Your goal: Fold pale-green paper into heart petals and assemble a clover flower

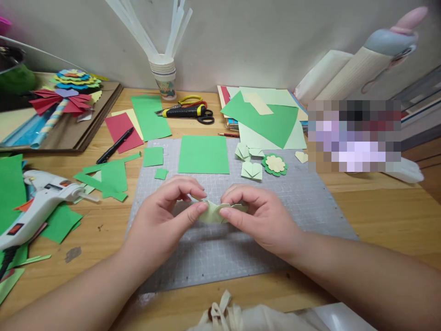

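A pale green folded paper piece [213, 214] is held just above the grey cutting mat [193, 262]. My left hand [172, 207] pinches its left end between thumb and fingers. On the other end, my right hand [257, 214] grips with thumb and forefinger, hiding part of it. Beyond my hands lies a green paper square [204, 154]. To its right sit folded pale green paper hearts [251, 171] and a paper flower [274, 164] with a cream centre on a green scalloped layer. Two smaller green squares [153, 156] lie to the left.
A white glue gun [51, 191] rests on green scraps at left. Scissors [206, 116], a yellow-black cutter [184, 111], a black pen [115, 145] and a paper cup [164, 80] of clear sticks stand or lie behind. Stacked paper [268, 119] is at back right.
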A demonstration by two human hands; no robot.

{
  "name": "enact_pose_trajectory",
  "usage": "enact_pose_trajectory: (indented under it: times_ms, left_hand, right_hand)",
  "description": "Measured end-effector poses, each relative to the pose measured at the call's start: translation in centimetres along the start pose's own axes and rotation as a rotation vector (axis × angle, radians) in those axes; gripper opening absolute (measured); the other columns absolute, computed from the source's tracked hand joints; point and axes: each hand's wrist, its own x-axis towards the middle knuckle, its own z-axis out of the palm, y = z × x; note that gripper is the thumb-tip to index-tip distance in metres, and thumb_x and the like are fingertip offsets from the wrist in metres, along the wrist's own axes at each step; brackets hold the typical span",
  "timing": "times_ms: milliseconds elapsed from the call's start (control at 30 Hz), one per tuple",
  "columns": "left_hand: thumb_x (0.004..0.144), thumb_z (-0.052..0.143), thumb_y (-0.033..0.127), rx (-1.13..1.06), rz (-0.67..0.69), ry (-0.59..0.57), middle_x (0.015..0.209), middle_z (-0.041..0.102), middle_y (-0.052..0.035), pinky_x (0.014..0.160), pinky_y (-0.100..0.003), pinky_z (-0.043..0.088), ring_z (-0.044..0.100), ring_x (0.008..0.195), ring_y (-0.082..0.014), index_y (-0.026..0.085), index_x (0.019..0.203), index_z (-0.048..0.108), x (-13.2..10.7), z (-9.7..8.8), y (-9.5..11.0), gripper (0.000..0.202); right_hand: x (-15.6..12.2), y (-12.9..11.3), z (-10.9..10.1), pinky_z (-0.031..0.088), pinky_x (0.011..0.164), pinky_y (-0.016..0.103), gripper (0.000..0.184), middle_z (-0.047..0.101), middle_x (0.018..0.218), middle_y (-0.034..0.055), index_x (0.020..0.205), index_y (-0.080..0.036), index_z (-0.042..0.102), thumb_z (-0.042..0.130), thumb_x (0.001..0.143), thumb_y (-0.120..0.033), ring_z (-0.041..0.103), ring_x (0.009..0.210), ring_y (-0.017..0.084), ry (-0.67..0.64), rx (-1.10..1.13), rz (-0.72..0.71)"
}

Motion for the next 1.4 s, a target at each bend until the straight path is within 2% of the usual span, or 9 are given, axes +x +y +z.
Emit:
enact_pose_trajectory:
  times_ms: [67,133,233,300,433,667,1000,1300,1400]
  left_hand:
    - [0.081,0.067,0.026,0.133,0.084,-0.026,0.098,0.062,-0.0024,0.089,-0.033,0.042,0.056,0.100,-0.0200,0.025,0.084,0.068,-0.1,0.0,0.1,0.003]
    - [0.081,0.068,0.025,0.218,0.119,-0.016,0.100,0.063,-0.0020,0.090,-0.033,0.042,0.057,0.100,-0.0198,0.026,0.089,0.068,-0.4,0.0,0.2,0.009]
    - [0.080,0.068,0.023,0.240,0.152,0.100,0.098,0.064,-0.0008,0.086,-0.033,0.045,0.057,0.098,-0.0194,0.028,0.095,0.065,-0.7,0.1,0.1,0.016]
    - [0.081,0.067,0.023,0.226,0.159,0.139,0.095,0.066,0.0008,0.085,-0.032,0.046,0.059,0.095,-0.0188,0.028,0.092,0.064,-0.9,0.2,0.1,0.013]
    - [0.081,0.066,0.022,0.276,0.142,0.100,0.088,0.073,0.0030,0.080,-0.030,0.050,0.065,0.086,-0.0174,0.029,0.086,0.069,-1.1,0.2,0.3,0.009]
    - [0.081,0.067,0.019,0.259,0.208,0.021,0.098,0.074,0.0010,0.086,-0.029,0.051,0.066,0.095,-0.0169,0.029,0.092,0.072,-1.0,0.4,0.7,0.016]
    - [0.080,0.066,0.013,0.336,0.366,0.015,0.089,0.077,0.0003,0.074,-0.027,0.056,0.070,0.082,-0.0155,0.026,0.090,0.074,-1.0,0.6,0.0,0.018]
    - [0.082,0.064,0.009,0.354,0.429,0.019,0.094,0.077,0.0013,0.079,-0.024,0.056,0.070,0.087,-0.0129,0.026,0.095,0.073,-1.1,0.6,0.0,0.023]
    - [0.081,0.066,0.010,0.342,0.418,0.069,0.094,0.076,0.0021,0.079,-0.022,0.055,0.069,0.086,-0.0116,0.027,0.097,0.072,-1.3,0.6,0.0,0.024]
  right_hand:
    - [0.0,-0.1,0.0,0.046,0.071,0.030,0.006,0.063,0.075,-0.0002,0.074,-0.021,0.063,0.064,0.080,-0.020,0.058,0.074,0.015,0.022,-0.019,-0.034]
    - [0.0,-0.2,0.1,0.047,0.071,0.030,0.007,0.063,0.075,-0.0001,0.073,-0.021,0.062,0.064,0.080,-0.019,0.059,0.074,0.015,0.025,-0.026,-0.085]
    - [0.0,-0.3,0.1,0.047,0.070,0.030,0.010,0.063,0.073,-0.0005,0.071,-0.021,0.061,0.064,0.080,-0.017,0.058,0.072,0.015,0.024,-0.034,-0.119]
    - [0.0,-0.3,0.2,0.046,0.069,0.030,0.010,0.063,0.072,-0.0005,0.071,-0.021,0.061,0.064,0.080,-0.016,0.058,0.072,0.014,0.024,-0.038,-0.112]
    - [-0.1,-0.3,0.1,0.046,0.070,0.029,0.009,0.063,0.073,-0.0006,0.073,-0.021,0.062,0.064,0.080,-0.015,0.059,0.072,0.014,0.015,-0.017,-0.108]
    - [-0.1,-0.4,0.3,0.047,0.071,0.030,0.010,0.064,0.075,-0.0005,0.072,-0.021,0.063,0.063,0.080,-0.014,0.059,0.074,0.014,0.020,0.029,-0.094]
    - [-0.3,-0.1,0.4,0.048,0.068,0.029,0.008,0.064,0.074,0.0007,0.072,-0.019,0.063,0.064,0.079,-0.015,0.060,0.072,0.014,0.003,0.058,-0.103]
    - [-0.3,-0.1,0.5,0.049,0.068,0.028,0.009,0.066,0.073,0.0011,0.072,-0.019,0.067,0.067,0.078,-0.012,0.061,0.072,0.013,0.013,0.097,-0.149]
    - [-0.3,-0.2,0.5,0.049,0.068,0.029,0.010,0.067,0.073,0.0008,0.072,-0.020,0.068,0.068,0.078,-0.012,0.062,0.072,0.014,0.041,0.100,-0.161]
